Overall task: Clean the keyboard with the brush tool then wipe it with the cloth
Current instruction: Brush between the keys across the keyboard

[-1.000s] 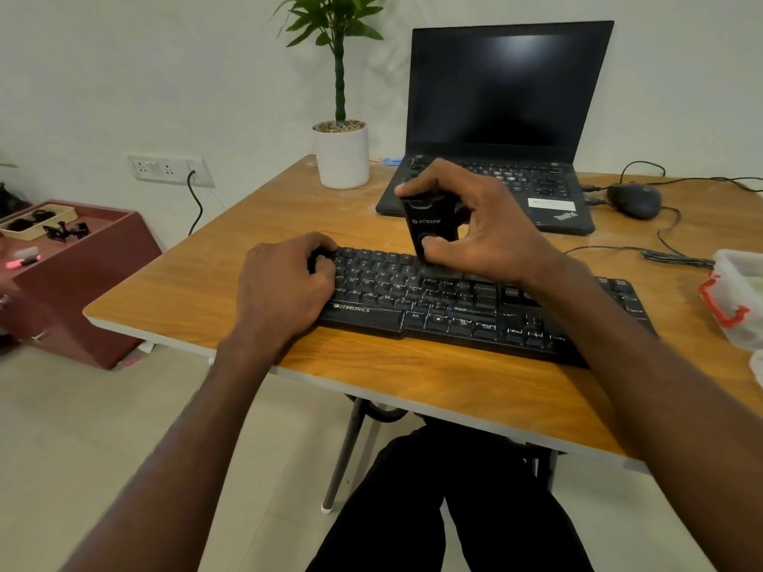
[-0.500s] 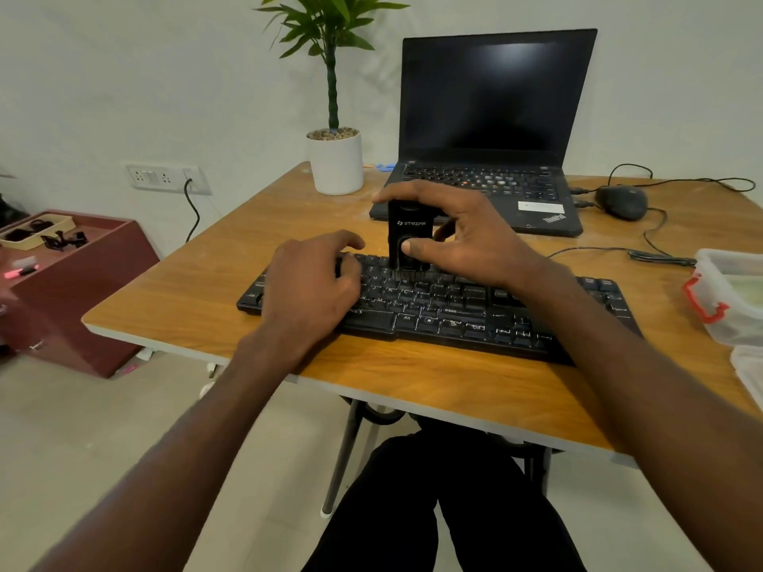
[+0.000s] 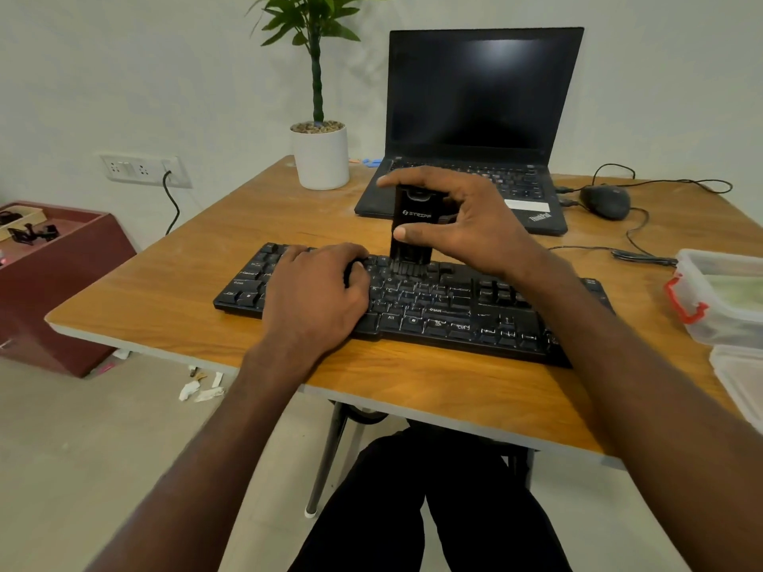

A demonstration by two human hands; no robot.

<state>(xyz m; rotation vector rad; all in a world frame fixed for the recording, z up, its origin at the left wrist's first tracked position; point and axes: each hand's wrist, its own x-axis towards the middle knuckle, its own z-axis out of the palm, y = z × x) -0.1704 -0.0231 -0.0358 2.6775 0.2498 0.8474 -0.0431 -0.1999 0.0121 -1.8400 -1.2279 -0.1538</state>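
A black keyboard (image 3: 446, 307) lies across the wooden table (image 3: 173, 291) in front of me. My right hand (image 3: 466, 225) grips a black brush tool (image 3: 413, 229) upright between thumb and fingers, its bristles touching the upper key rows near the keyboard's middle. My left hand (image 3: 318, 295) rests on the keyboard's left half, fingers curled over the keys, holding it in place. No cloth is plainly visible.
An open black laptop (image 3: 475, 117) stands behind the keyboard, a potted plant (image 3: 320, 154) to its left, a mouse (image 3: 605, 201) with cables to its right. Clear plastic containers (image 3: 726, 299) sit at the right edge. A maroon cabinet (image 3: 53, 282) stands on the left floor.
My left hand has slid from the keyboard's left end towards its middle. The brush stays upright on the upper rows while the view shifts.
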